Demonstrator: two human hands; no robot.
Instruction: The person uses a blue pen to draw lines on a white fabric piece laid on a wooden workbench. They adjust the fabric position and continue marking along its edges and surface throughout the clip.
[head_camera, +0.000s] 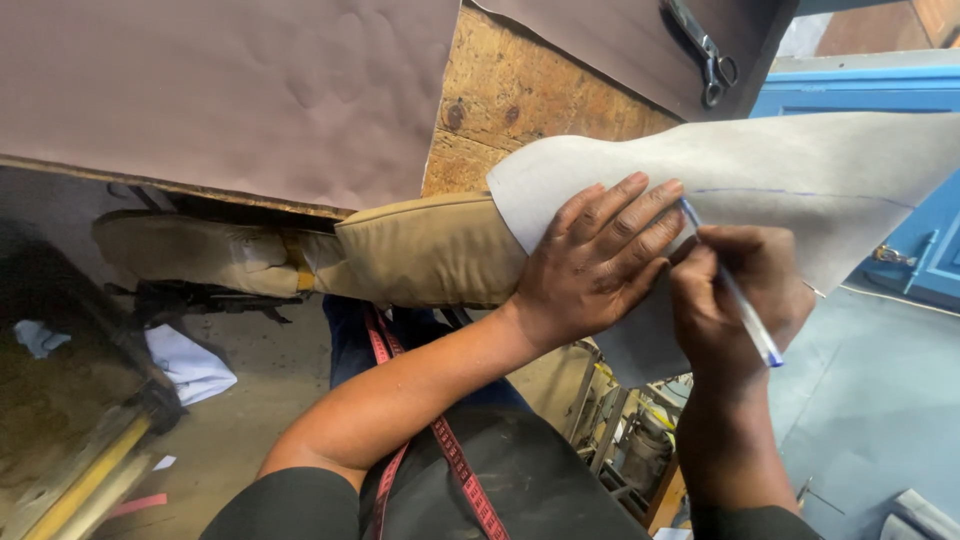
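Head view: a sheet of grey material (760, 170) lies draped over the rounded end of a tan padded cushion (430, 250), its curved edge following the cushion's contour and its far part spreading toward the right of the frame. A thin blue line runs across the sheet's upper surface. The left hand (595, 260) lies flat on the sheet with its fingers spread wide, pressing the material against the cushion. The right hand (735, 300) is closed around a blue ballpoint pen (735, 290), whose tip meets the sheet just beside the left hand's fingertips. The cushion extends leftward to a second tan padded section (190, 250) with a strap at the joint. Above both lies a large sheet of brown material (220, 90) spread over a worn wooden tabletop (510, 100), a strip of which shows bare between that sheet and a second brown piece. A pair of metal scissors (705, 50) rests on the second piece near the top edge. A red measuring tape (450, 450) hangs around the person's neck over dark clothing. A blue painted cabinet (900, 180) stands at the right, behind the grey sheet. White scraps of cloth (190, 365) lie on the concrete floor at lower left.
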